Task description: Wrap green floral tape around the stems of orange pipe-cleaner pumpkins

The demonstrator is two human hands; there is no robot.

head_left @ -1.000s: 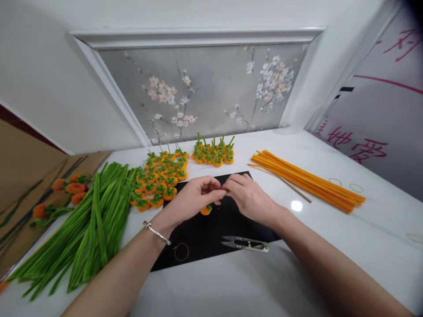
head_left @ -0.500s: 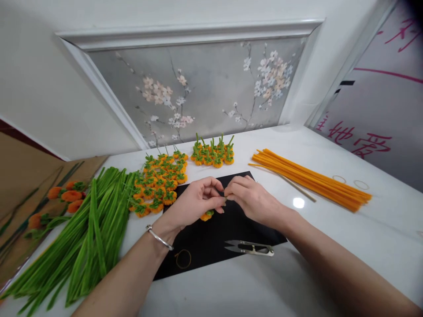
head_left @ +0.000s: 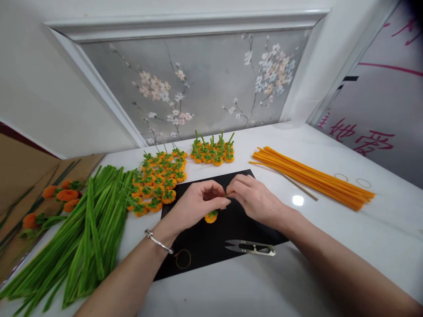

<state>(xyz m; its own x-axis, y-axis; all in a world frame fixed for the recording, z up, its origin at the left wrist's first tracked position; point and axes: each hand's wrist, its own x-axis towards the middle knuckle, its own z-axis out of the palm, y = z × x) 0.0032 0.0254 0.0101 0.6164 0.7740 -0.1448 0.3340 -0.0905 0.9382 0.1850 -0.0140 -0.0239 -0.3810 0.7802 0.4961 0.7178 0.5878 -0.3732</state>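
My left hand point(head_left: 203, 200) is above the black mat point(head_left: 228, 233), its fingers curled and the thumb stretched toward my right hand. Just under it shows a small orange pumpkin-like piece with a green top point(head_left: 210, 216), partly covered by the hand. Close beside, my right hand point(head_left: 249, 191) is pinched shut, its fingertips meeting those of the left. Whatever lies between the fingertips is too small and hidden to make out. On the mat's near edge lie thread snips point(head_left: 250, 247), with a thin ring point(head_left: 183, 259) further left.
Several finished orange pieces with green tops point(head_left: 157, 180) stand left of the mat, with another group point(head_left: 213, 152) behind. Green fuzzy stems point(head_left: 86, 237) lie at left, orange ones point(head_left: 310, 178) at right beside a thin stick point(head_left: 302, 187). A wall panel point(head_left: 211, 79) borders the table.
My left thumb and fingers have parted a little, and more of the orange piece shows below them. Both hands stay close together; the view has shifted slightly.
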